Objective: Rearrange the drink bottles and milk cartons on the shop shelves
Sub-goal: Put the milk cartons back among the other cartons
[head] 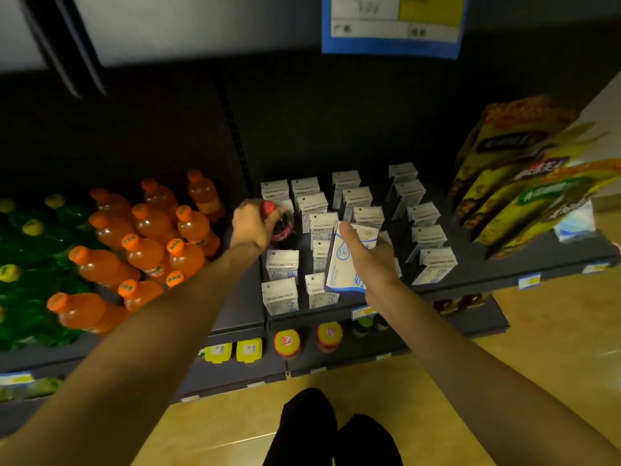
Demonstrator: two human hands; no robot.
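Observation:
My left hand (250, 227) grips the neck of a dark cola bottle (281, 227) with a red cap, standing among the milk cartons at the left end of the dark shelf (470, 277). My right hand (368, 255) holds a white and blue milk carton (344, 264) tilted, lifted above the front rows. Several white milk cartons (356, 200) stand in rows on the same shelf. Orange soda bottles (151, 243) and green bottles with yellow caps (30, 250) fill the shelf to the left.
Yellow snack bags (524, 176) lean at the right end of the shelf. A lower shelf holds yellow-lidded jars (248, 349) and orange-lidded jars (287, 343). A blue price sign (393, 25) hangs above. The wooden floor (554, 348) lies to the right.

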